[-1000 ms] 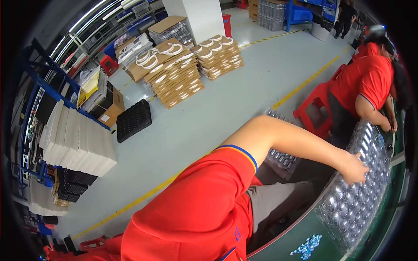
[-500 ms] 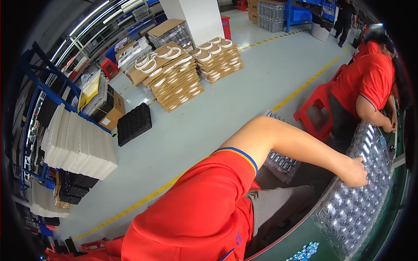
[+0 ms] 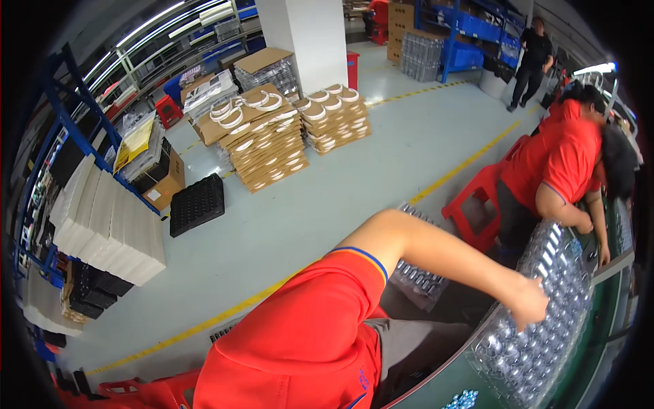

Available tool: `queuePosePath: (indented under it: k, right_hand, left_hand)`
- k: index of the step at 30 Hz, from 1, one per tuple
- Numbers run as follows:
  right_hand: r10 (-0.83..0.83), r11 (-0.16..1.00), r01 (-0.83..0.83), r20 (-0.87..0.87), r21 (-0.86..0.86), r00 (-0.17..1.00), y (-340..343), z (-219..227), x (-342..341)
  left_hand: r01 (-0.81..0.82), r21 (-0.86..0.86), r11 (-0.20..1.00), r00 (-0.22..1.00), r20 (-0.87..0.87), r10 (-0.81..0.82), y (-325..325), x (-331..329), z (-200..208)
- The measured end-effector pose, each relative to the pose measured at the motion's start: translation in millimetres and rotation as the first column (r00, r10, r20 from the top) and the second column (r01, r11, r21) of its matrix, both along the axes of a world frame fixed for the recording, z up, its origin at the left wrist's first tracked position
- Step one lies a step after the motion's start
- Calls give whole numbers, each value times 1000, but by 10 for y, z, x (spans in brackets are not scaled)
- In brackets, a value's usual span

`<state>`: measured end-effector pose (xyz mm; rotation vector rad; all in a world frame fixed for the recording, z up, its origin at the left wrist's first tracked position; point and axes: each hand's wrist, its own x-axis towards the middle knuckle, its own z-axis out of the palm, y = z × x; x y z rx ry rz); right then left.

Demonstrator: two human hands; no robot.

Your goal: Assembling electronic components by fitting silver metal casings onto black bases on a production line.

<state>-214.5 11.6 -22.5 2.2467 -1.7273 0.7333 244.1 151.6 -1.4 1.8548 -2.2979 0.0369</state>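
My left arm reaches across to the right, and my left hand (image 3: 528, 304) is over the near edge of a clear plastic blister tray (image 3: 504, 358) with rows of rounded cells. The fingers are bent and drawn together, pointing down at the cells; whatever they hold, if anything, is hidden. The tray lies on the green bench top (image 3: 446, 378). A small cluster of shiny blue pieces (image 3: 461, 401) sits at the bottom edge of the picture, beside the tray. My right hand does not show.
A person in red (image 3: 565, 160) works farther along the bench by a red stool (image 3: 470, 211). More clear trays (image 3: 419, 283) stand low beyond my arm. A black tray (image 3: 197, 206), stacked cardboard (image 3: 266, 157) and white sheets (image 3: 109, 221) stand on the left. Another person (image 3: 531, 61) is far off.
The whole view has shifted, so the bench and tray appear farther left. My left hand has moved from the tray's edge slightly inward and down along it. The distant person in black has turned.
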Motion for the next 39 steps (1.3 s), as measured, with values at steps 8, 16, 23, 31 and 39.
queuePosePath:
  k: [8, 16, 23, 31, 39]
  right_hand:
    - [119, 993, -121, 166, -1, 979, 267, -68, -296]
    - [23, 990, -72, 368, 118, 930, -878, -1144, -1798]
    - [124, 966, -173, 243, 193, 962, -483, -800, -1674]
    - [-93, 919, 23, 159, 393, 983, -204, -572, -1601]
    - [-9, 932, -70, 217, 356, 976, 17, -342, -1442]
  left_hand:
    - [-50, 50, 998, 990, 136, 42, -203, -257, -215]
    - [-2, -83, 997, 994, 111, 12, 244, -183, -35]
    - [81, 165, 983, 987, 127, -103, 308, -152, 255]
    - [110, 82, 990, 992, -77, -104, -46, 343, 513]
    - [-50, 25, 998, 993, 107, 47, -466, 552, 178]
